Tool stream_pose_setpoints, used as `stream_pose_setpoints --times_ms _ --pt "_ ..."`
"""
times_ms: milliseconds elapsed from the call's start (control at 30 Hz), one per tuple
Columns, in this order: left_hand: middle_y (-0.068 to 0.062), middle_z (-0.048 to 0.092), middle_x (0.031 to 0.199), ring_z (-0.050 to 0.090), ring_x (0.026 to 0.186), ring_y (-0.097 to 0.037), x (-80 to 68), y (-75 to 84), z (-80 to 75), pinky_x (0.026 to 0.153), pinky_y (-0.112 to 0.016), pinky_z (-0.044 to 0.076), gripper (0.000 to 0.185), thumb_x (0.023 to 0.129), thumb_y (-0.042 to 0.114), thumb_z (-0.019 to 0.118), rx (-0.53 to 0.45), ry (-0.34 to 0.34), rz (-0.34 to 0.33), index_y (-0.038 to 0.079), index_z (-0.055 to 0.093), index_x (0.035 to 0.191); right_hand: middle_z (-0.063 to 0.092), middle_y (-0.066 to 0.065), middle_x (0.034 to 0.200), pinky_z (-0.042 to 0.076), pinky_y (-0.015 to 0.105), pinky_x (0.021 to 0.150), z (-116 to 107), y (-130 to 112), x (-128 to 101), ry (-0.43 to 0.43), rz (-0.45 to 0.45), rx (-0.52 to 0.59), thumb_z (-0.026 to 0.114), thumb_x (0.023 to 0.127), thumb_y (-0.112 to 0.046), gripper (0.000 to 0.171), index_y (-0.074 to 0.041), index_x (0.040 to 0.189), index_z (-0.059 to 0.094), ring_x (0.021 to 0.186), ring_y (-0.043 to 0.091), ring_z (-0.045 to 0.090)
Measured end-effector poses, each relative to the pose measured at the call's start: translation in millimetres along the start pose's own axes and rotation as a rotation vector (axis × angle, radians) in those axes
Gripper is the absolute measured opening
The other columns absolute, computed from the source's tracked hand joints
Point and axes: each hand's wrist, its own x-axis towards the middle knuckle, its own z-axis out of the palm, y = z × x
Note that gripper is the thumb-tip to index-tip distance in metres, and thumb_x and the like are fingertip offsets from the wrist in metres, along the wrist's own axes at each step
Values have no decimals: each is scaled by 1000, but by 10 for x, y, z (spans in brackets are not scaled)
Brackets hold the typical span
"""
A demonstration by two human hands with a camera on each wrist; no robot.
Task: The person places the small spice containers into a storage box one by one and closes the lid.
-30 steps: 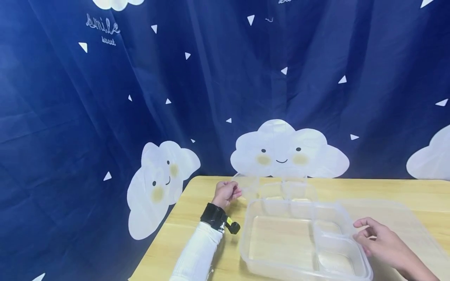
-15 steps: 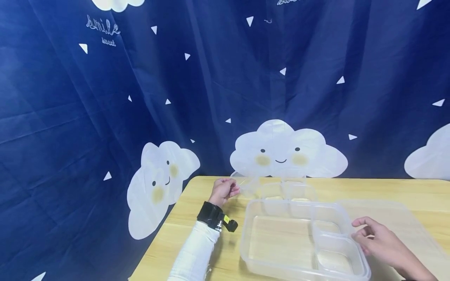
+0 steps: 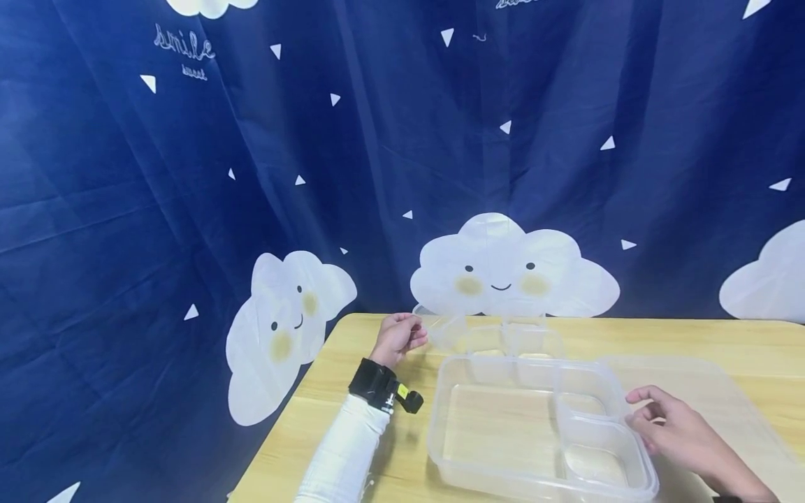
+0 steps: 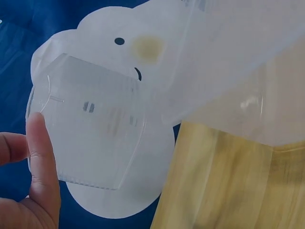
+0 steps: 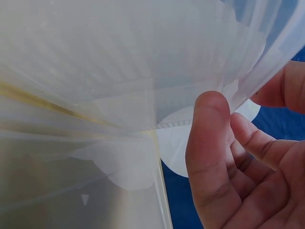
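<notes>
- The left hand (image 3: 397,338) pinches the near corner of a small clear tray (image 3: 440,328) between thumb and curled fingers; in the left wrist view the thumb (image 4: 42,152) lies along the edge of that tray (image 4: 90,129), which is held tilted.
- The small clear tray sits at the far edge of the tabletop (image 3: 352,363), just behind a large clear box (image 3: 503,433) with compartments.
- The right hand (image 3: 679,436) rests against the right end of the large clear box, its fingers loosely curled at the rim; in the right wrist view the thumb (image 5: 209,143) presses the box wall (image 5: 143,71).
- A clear lid (image 3: 723,391) lies flat on the tabletop under and beside the right hand.
- A black wrist strap (image 3: 377,386) sits above a white sleeve (image 3: 346,454).
- A dark blue curtain (image 3: 314,140) with white clouds hangs behind.
</notes>
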Motion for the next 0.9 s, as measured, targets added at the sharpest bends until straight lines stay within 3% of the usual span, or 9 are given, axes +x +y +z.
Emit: stream_pose_setpoints --times_ms 467,900 --pt "-7 59 72 60 54 -8 -139 157 26 52 -22 56 10 90 -1 57 45 -40 6 -2 54 100 52 3 71 45 25 55 -12 -25 27 -19 16 17 57 94 -7 32 8 120 46 55 13 52" --pt "-8 57 72 57 53 -8 -226 163 48 48 -20 53 8 89 -2 58 70 -100 47 -4 56 97 54 3 74 45 25 56 -9 -8 1 -12 31 4 58 94 -8 32 8 120 47 56 13 52"
